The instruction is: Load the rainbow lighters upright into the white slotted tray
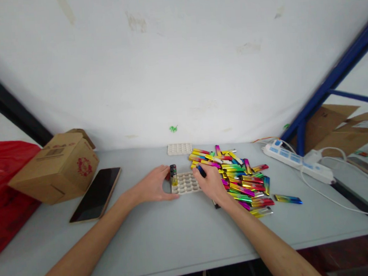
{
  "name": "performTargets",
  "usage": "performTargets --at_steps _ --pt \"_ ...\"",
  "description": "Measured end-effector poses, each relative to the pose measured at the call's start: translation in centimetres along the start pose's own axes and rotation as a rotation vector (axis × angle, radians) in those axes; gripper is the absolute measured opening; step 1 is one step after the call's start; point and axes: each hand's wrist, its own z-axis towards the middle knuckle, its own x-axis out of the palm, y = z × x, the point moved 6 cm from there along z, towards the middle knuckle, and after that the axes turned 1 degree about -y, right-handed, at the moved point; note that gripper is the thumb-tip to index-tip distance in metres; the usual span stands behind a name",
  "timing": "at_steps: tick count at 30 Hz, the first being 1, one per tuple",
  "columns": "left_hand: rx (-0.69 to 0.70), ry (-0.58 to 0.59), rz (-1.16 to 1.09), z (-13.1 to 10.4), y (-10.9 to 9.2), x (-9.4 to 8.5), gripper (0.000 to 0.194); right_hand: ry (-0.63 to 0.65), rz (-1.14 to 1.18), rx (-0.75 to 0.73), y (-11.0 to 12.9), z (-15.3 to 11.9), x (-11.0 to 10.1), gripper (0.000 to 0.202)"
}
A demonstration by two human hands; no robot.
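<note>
Left hand [155, 184], spread, at the pale tray's [187, 183] left end; right hand [211, 182] pinching a dark-blue piece [201, 170]. We count one end column [174, 181] filled, other visible cells bare, shiny lighters [242, 188] heaped rightward.

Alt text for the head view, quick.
The left hand is at the left end of a pale holed tray with a few upright lighters; the right hand holds a small dark item at its other end. A pile of colorful lighters lies right, a tablet and cardboard box left.

A grey table [166, 240] bears trays [186, 184] and shiny pieces [253, 185].
</note>
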Motion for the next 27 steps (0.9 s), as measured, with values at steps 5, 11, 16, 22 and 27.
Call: performTargets --at_steps 5,11,16,22,27 --pt "0.000 0.012 0.017 0.1 0.1 0.1 0.061 0.015 -0.062 -0.013 0.0 -0.1 0.2 0.037" --pt "-0.001 0.006 0.006 0.0 0.2 0.3 0.060 0.123 -0.051 -0.255 1.5 -0.9 0.9 0.027" --pt "0.007 -0.002 -0.004 -0.1 0.0 0.2 0.061 0.176 -0.149 -0.347 2.7 -1.6 1.3 0.027" --pt "0.001 0.006 -0.029 0.0 -0.1 0.1 0.066 0.267 -0.172 -0.231 2.2 -1.8 2.4 0.027" --pt "-0.015 0.003 -0.041 0.0 0.1 0.0 0.067 0.340 -0.259 -0.285 2.6 -1.7 3.0 0.023"
